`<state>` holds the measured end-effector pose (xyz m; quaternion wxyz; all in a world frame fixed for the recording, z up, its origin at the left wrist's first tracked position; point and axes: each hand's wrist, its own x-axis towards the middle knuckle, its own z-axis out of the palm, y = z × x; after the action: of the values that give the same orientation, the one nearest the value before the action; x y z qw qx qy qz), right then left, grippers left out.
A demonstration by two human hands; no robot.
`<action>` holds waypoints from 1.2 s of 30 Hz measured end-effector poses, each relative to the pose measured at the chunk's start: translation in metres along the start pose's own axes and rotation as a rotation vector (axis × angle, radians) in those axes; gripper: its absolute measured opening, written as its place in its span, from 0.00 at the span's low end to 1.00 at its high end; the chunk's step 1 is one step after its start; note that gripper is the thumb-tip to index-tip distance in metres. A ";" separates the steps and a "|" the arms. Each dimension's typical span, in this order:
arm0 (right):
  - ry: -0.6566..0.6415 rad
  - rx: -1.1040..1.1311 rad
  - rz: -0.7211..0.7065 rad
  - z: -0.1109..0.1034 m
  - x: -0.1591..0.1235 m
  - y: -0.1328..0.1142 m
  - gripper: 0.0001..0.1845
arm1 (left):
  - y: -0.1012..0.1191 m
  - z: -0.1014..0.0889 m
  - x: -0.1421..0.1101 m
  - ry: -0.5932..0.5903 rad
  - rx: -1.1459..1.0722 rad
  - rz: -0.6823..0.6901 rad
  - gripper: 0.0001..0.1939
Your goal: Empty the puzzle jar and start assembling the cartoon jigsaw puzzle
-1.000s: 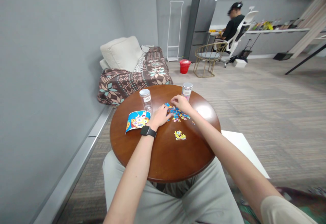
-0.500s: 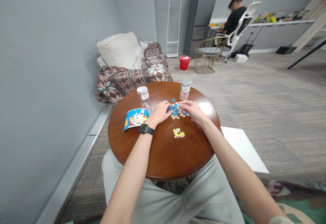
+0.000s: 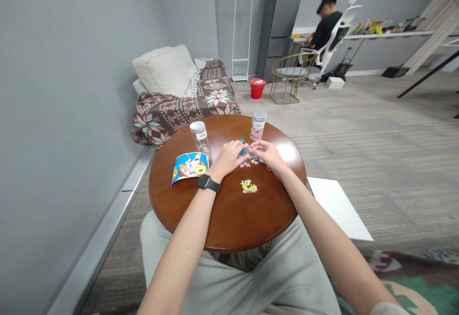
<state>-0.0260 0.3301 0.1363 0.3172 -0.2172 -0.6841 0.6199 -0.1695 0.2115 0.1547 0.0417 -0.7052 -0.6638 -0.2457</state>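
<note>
A heap of small blue, pink and yellow jigsaw puzzle pieces (image 3: 245,152) lies on the round brown table (image 3: 229,229). My left hand (image 3: 231,156) rests over the heap's left side, its thumb apart from the fingers, covering some pieces. On the right side, my right hand (image 3: 267,154) has thumb and fingers pinched on what looks like a puzzle piece, mostly hidden by the fingertips. Nearer to me sits a joined yellow cartoon section (image 3: 248,186). A curved picture sheet (image 3: 190,166) with the cartoon stands left of my left wrist.
A clear jar with a silver lid (image 3: 200,137) stands at the table's back left, and a labelled jar (image 3: 258,125) at the back right. Beyond are a covered couch (image 3: 186,109), a red bucket (image 3: 257,88), a gold-framed chair (image 3: 292,72) and a seated person (image 3: 328,30).
My left hand has shifted slightly right, farther over the heap and closer to my right hand. The whole view has moved slightly; the joined section and jars stay in place on the table.
</note>
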 end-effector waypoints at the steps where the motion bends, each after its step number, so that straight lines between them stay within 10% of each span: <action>1: -0.001 0.000 -0.011 0.000 0.000 0.001 0.18 | 0.000 0.000 0.000 0.005 0.004 0.011 0.13; 36: -0.156 -0.078 0.010 -0.003 0.000 0.001 0.17 | -0.008 -0.004 0.001 -0.032 0.044 0.088 0.09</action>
<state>-0.0235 0.3324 0.1350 0.2512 -0.1841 -0.7290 0.6095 -0.1781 0.2121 0.1563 0.0571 -0.7365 -0.6380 -0.2177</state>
